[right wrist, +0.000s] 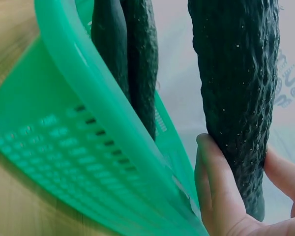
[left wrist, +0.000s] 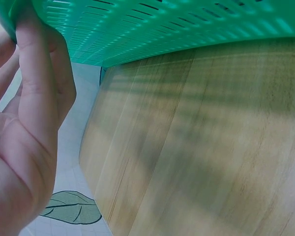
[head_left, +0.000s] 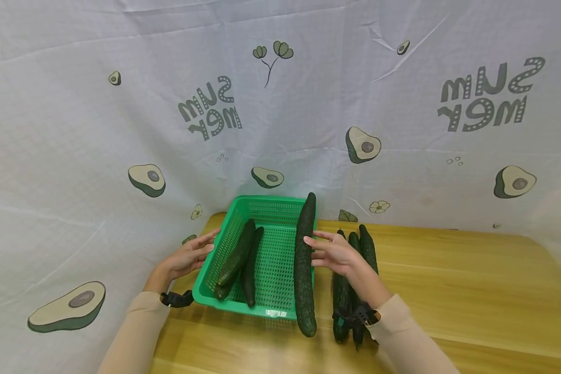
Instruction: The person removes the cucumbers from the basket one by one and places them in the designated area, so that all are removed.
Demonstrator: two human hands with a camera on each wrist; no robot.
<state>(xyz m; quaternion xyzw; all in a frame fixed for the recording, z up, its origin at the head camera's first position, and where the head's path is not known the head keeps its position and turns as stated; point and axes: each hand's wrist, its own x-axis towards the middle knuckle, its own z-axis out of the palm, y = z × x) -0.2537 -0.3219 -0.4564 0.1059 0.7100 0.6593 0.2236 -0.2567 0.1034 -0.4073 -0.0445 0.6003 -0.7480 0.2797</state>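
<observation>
Avocado-print sheet behind wooden table; cucumber in right grip.

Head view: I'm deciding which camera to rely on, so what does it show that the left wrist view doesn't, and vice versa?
Of the two, only the head view shows the right hand holding a long, bumpy, dark green cucumber at the right side of the green perforated plastic basket, more cucumbers inside, and others on the brown wooden table.

Only the left wrist view shows, close up, the basket's slotted outer wall beside the left hand.

Both share the left hand, basket, table and white printed fabric.
</observation>
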